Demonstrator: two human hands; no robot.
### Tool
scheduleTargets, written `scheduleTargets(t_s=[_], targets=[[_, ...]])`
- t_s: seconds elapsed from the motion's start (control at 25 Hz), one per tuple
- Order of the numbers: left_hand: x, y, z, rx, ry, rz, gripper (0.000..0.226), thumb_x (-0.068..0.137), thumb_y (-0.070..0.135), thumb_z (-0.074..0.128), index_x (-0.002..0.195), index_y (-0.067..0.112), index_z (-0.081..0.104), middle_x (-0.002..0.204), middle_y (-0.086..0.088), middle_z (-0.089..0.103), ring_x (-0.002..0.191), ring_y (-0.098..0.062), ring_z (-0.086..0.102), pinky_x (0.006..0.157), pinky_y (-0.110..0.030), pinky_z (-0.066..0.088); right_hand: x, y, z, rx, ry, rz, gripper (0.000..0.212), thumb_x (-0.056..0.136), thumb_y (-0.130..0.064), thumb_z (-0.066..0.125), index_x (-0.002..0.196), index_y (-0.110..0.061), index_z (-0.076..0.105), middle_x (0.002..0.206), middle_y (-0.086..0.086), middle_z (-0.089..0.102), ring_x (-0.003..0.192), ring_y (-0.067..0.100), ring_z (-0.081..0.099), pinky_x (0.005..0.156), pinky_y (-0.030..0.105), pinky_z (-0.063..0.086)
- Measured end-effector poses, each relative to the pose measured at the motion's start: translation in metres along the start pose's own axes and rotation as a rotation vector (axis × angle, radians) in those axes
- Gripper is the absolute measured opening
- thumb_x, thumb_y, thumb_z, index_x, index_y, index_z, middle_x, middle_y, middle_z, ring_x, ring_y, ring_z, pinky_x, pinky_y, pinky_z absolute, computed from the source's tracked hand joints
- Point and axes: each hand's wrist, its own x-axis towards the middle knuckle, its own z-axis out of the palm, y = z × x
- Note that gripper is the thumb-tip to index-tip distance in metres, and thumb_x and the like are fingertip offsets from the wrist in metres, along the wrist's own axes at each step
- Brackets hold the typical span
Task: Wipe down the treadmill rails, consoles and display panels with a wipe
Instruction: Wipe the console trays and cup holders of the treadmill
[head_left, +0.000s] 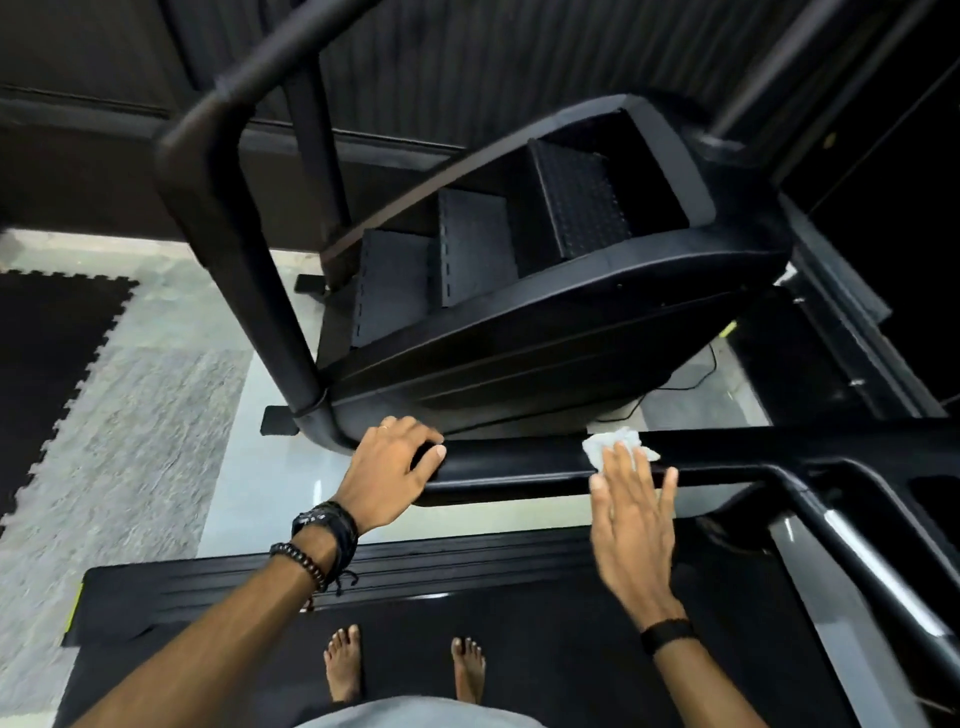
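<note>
While the left hand (390, 467) is gripping the rail (519, 467) end, the right hand (631, 514), fingers flat, is pressing the wipe (605, 444) onto the rail; rail-wiping step, likely next sliding along it.

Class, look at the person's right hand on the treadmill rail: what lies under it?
A crumpled white wipe pressed onto the black rail by the right hand. Only its far part shows; the fingers hide the rest.

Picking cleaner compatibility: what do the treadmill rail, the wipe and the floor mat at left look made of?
Treadmill rail: glossy black, likely moulded plastic or coated metal; it shows highlights.
Wipe: thin white crumpled sheet, paper or nonwoven, pressed under the right hand.
Floor mat: matte black, jigsaw edges, probably foam or rubber.
</note>
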Motion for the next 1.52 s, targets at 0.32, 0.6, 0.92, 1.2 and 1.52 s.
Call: scheduleTargets(t_s=[0.32,0.6,0.92,1.2,1.52], targets=[[0.005,-0.008,-0.005,0.071,-0.094,0.104,0.065,0.093,0.059,0.013,0.120,0.024,0.061,0.114,0.006,0.059,0.106,-0.021,0.048,0.091,-0.038,0.035,-0.011,-0.142,0.024,0.320,-0.035,0.471,0.079,0.101,-0.061,0.011,0.159,-0.010,-0.006,0.165,0.007,-0.020,0.150,0.018,-0.028,0.124,0.037,-0.013],[0.004,-0.008,-0.006,0.120,-0.097,0.159,0.067,0.094,0.055,0.011,0.120,0.019,0.062,0.114,-0.001,0.062,0.105,-0.025,0.053,0.090,-0.041,0.040,-0.052,-0.212,0.046,0.605,-0.073,0.415,0.069,0.106,-0.053,0.024,0.155,-0.027,-0.017,0.159,-0.010,-0.035,0.145,0.000,-0.032,0.124,0.034,-0.014],[0.004,-0.009,-0.015,0.144,-0.106,0.186,0.071,0.093,0.054,0.007,0.123,0.019,0.061,0.117,-0.002,0.061,0.106,-0.025,0.052,0.091,-0.039,0.039,-0.036,-0.252,0.025,0.855,-0.050,0.657,0.071,0.100,-0.057,0.021,0.156,-0.032,-0.016,0.157,-0.011,-0.038,0.146,-0.001,-0.015,0.117,0.021,-0.001],[0.001,-0.012,-0.017,0.158,-0.107,0.193,0.068,0.094,0.051,0.008,0.122,0.019,0.062,0.115,-0.001,0.062,0.104,-0.023,0.054,0.089,-0.037,0.040,-0.037,-0.269,0.032,1.001,0.022,0.757,0.071,0.095,-0.064,0.019,0.156,-0.041,-0.010,0.161,-0.014,-0.026,0.150,0.003,-0.013,0.125,0.034,-0.002],[0.004,-0.019,-0.021,0.115,-0.142,0.252,0.067,0.094,0.052,0.011,0.122,0.017,0.062,0.115,-0.002,0.060,0.105,-0.023,0.053,0.089,-0.038,0.040,-0.049,-0.287,0.045,1.164,0.079,0.790,0.082,0.095,-0.075,0.025,0.161,-0.031,0.004,0.167,-0.015,-0.003,0.152,-0.002,0.000,0.126,0.027,0.002]])
